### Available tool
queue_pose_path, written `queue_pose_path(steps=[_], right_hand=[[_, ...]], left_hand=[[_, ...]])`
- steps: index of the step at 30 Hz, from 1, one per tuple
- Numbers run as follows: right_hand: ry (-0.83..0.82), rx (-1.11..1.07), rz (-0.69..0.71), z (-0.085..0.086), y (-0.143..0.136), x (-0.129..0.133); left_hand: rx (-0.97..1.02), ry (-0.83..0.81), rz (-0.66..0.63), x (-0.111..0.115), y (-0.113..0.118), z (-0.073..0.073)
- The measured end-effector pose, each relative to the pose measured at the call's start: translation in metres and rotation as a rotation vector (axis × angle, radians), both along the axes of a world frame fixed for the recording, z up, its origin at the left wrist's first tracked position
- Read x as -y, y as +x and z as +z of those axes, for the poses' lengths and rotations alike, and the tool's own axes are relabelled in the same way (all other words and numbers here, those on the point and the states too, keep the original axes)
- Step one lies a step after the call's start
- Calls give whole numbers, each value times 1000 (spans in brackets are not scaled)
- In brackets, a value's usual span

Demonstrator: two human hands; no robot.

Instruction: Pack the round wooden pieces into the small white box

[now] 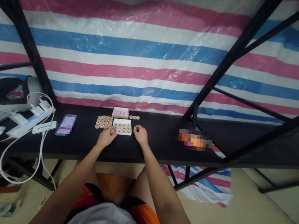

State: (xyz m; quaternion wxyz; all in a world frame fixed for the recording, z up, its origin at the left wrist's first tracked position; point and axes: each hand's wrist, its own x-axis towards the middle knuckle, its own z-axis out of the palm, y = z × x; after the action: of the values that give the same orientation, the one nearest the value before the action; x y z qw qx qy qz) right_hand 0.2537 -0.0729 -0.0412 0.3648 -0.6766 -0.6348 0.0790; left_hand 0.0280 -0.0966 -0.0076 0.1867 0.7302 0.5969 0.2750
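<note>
Round pale discs [124, 126] in rectangular white box [123, 133]; left hand [106, 137], right hand [141, 135] apart, flanking it; grips unclear.

Open white box [126, 133], dark-marked round pieces [123, 126] inside; red-marked pieces [106, 122] grouped just left.

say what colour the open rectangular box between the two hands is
The open rectangular box is white, in the head view.
</note>
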Motion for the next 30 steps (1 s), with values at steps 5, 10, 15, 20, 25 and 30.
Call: queue_pose_path(steps=[5,10,15,20,25,30], right_hand=[[37,-2,46,-2,-1,2],[69,-95,58,-2,1,-1],[129,-118,74,13,-3,-16],[126,44,161,39,-29,-35],[-115,324,289,51,-41,-48],[-142,463,243,47,-38,-47]], left_hand=[[7,19,-22,0,0,-3],[19,31,-28,-2,-2,-5],[14,12,-11,-3,-2,-5],[18,7,-25,-2,-1,-5],[13,14,-14,-3,-2,-6],[3,14,-27,-4,-1,-5]])
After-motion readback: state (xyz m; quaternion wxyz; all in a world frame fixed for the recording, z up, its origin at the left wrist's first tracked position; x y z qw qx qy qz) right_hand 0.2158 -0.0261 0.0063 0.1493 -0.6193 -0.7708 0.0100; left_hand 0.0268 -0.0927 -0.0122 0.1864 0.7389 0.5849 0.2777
